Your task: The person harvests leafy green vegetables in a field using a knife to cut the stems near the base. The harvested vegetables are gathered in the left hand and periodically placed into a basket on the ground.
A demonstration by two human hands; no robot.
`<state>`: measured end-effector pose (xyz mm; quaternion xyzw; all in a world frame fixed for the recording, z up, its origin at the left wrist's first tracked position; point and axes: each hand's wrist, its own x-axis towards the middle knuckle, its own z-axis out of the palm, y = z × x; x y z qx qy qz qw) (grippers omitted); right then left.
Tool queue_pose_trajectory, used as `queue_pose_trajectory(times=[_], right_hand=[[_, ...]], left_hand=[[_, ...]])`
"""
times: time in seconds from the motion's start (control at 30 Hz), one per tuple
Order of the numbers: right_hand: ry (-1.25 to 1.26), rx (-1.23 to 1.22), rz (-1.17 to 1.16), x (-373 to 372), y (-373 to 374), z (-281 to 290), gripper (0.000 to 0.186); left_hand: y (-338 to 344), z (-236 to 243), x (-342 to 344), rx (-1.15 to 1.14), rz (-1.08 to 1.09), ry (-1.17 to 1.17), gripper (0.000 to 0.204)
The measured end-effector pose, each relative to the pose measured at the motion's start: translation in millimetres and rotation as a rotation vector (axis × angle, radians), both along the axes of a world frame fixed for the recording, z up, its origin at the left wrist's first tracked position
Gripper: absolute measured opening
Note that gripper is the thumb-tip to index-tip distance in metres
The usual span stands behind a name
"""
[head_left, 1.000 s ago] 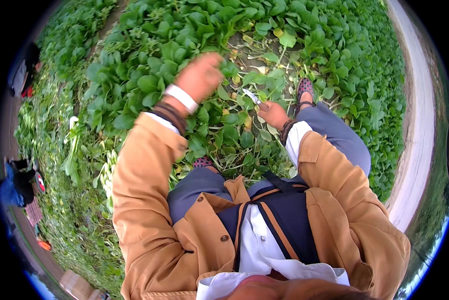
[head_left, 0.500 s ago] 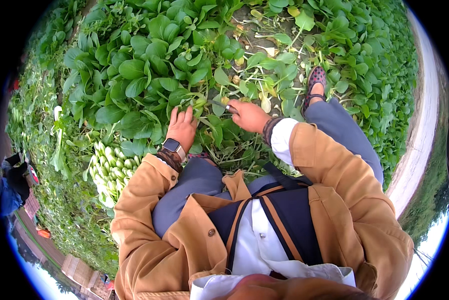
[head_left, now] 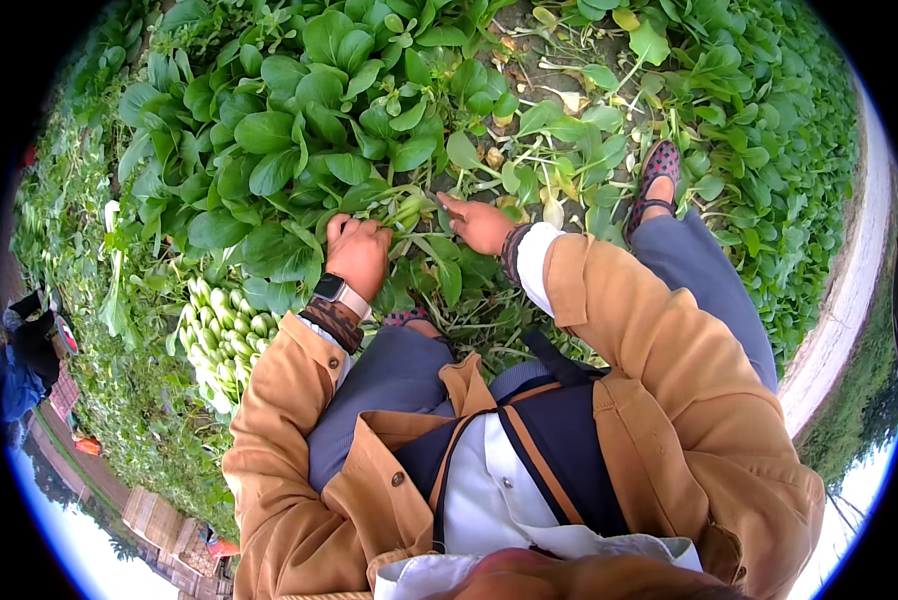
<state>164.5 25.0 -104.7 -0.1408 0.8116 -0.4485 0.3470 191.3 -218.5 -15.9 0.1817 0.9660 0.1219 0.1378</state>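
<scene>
My left hand [head_left: 357, 250], with a watch on its wrist, has its fingers curled round the base of a leafy green plant [head_left: 399, 215] in the bed. My right hand [head_left: 479, 225] is closed on a small knife [head_left: 447, 208] just to the right of that plant's pale stems; the blade is mostly hidden among the stems and leaves. Broad dark green leaves [head_left: 269, 140] fill the bed above my left hand. Below it to the left lies a heap of cut greens [head_left: 224, 335] with their pale bases facing up.
My right shoe [head_left: 657, 175] rests among plants and trampled leaves. Dense greens [head_left: 769, 180] border a pale path [head_left: 834, 330] at the right. Another person in dark clothes [head_left: 34, 365] is at the far left edge, near stacked crates [head_left: 154, 520].
My left hand came down from higher up and its fingers have curled onto the plant. My right hand with the knife moved left to the plant's base, then slightly further down among the stems.
</scene>
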Motion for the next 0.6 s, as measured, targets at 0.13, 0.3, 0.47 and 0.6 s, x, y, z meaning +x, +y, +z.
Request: queue_pose_trajectory(times=[0.13, 0.3, 0.47, 0.6], right_hand=[[-0.213, 0.237, 0.195, 7, 2, 27, 0.058], [-0.197, 0.086, 0.011, 23, 4, 34, 0.059], [-0.027, 0.085, 0.086, 24, -1, 22, 0.062], [-0.032, 0.187, 0.224, 10, -14, 26, 0.067]], left_hand=[[-6, -5, 4, 0.000, 0.045, 0.005, 0.011], [-11, -5, 6, 0.044, 0.070, 0.044, 0.013], [-10, -5, 4, 0.077, 0.091, 0.043, 0.012], [-9, -4, 5, 0.073, 0.113, 0.019, 0.010]])
